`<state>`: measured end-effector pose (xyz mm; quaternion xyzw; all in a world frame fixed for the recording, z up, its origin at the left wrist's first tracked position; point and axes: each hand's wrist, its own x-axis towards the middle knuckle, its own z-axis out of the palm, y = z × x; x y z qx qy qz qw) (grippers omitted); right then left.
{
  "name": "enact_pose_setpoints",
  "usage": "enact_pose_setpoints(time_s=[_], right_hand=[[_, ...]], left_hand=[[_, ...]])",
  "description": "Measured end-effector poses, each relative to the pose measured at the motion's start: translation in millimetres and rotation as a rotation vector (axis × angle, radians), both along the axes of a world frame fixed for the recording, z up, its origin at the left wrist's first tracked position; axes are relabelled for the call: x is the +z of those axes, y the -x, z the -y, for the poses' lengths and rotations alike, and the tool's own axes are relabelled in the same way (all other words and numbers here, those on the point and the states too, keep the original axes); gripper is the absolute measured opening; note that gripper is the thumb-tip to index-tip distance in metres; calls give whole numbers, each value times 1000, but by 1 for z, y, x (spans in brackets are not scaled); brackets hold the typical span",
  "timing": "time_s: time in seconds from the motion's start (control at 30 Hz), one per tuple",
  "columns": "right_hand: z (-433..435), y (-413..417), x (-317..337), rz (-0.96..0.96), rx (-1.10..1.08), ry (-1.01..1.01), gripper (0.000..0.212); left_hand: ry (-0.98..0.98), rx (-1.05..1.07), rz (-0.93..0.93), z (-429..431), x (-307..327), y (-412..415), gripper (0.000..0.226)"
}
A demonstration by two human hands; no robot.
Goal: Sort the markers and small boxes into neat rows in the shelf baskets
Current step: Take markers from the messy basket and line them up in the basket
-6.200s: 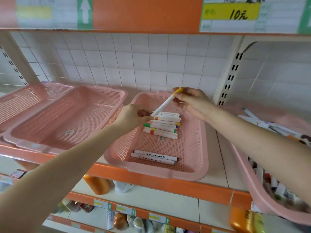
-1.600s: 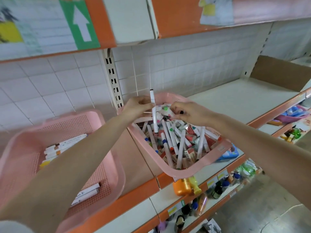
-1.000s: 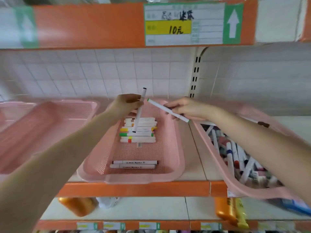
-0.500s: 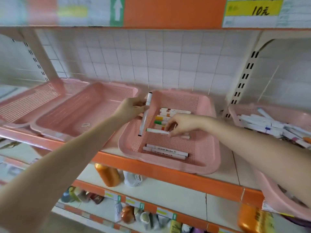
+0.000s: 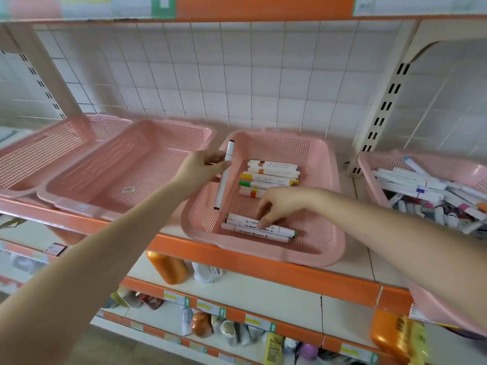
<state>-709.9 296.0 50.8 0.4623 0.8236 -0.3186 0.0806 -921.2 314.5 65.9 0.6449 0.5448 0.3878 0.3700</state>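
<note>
Orange-edged shelf, centre frame: in the pink mesh plastic basket (image 5: 263, 255), the right hand (image 5: 279, 204) presses a newly added green-tipped white marker (image 5: 283, 231) into the front row with fingertips spread; the left hand (image 5: 200, 169) pinches a black-capped white marker (image 5: 224, 180), likely next.

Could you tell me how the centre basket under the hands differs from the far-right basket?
The centre basket holds few markers in two neat rows; the right basket holds a jumbled heap. The left hand and right hand work over the centre basket; neither reaches the right basket. Both are pink perforated plastic.
</note>
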Motion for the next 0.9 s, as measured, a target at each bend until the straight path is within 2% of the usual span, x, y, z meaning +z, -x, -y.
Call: enact_pose_setpoints(time_s=[0.13, 0.37, 0.63, 0.9], right_hand=[[1, -1, -1, -25, -19, 1, 37], [5, 1, -5, -43, 39, 90, 28], [0, -1, -8, -20, -4, -32, 31], [6, 0, -8, -83, -12, 60, 26]], left_hand=[[-1, 1, -10, -2, -3, 1, 38], [-5, -15, -27, -3, -5, 2, 40], [-2, -24, -52, -4, -4, 1, 38], [-12, -31, -94, 1, 0, -2, 37]])
